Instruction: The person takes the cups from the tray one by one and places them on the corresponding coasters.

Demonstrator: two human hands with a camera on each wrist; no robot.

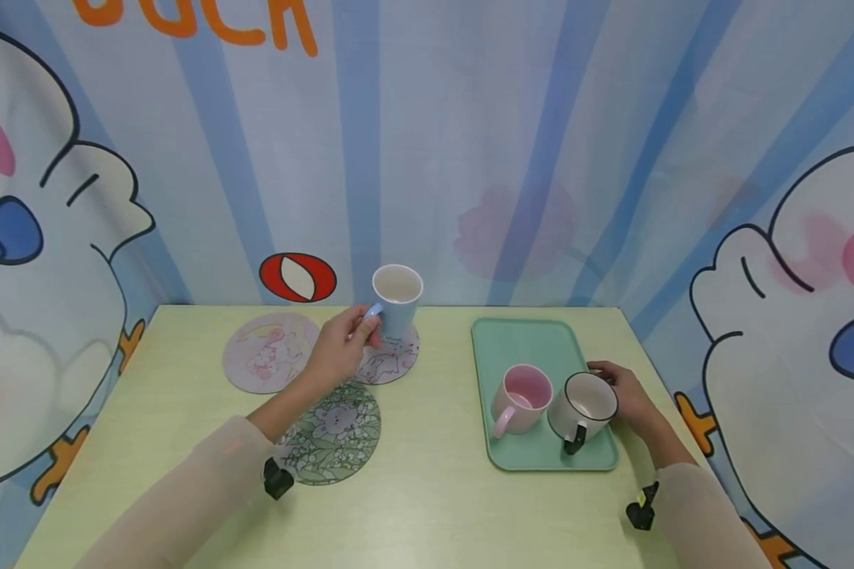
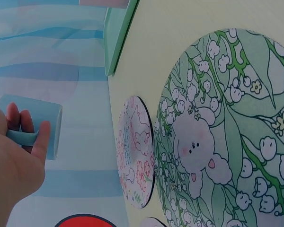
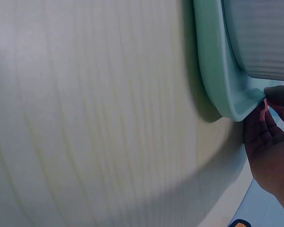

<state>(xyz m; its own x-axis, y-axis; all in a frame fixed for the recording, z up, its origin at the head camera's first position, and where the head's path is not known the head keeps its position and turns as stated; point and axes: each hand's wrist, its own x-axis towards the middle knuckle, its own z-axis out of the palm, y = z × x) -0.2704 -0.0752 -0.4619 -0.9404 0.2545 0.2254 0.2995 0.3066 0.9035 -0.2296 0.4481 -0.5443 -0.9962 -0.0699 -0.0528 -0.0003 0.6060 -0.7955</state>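
Note:
My left hand (image 1: pixel 343 344) grips the handle of a light blue mug (image 1: pixel 396 314), fingers curled round it. The left wrist view shows this mug (image 2: pixel 49 125) held in the air, apart from the round mat with pink drawings (image 2: pixel 135 151). My right hand (image 1: pixel 625 391) is at the right side of a green tray (image 1: pixel 527 336). In the right wrist view the thumb and fingers pinch the tray's rim (image 3: pixel 213 61). On the tray stand a pink mug (image 1: pixel 521 407) and a white mug with a black rim and handle (image 1: pixel 583 407), both upright.
A pale pink round mat (image 1: pixel 266 352) lies at the back left of the yellowish table (image 1: pixel 427 506). In front of it lies a larger green floral mat (image 1: pixel 338 442), partly under my left forearm. A striped blue curtain (image 1: pixel 427 158) hangs behind the table.

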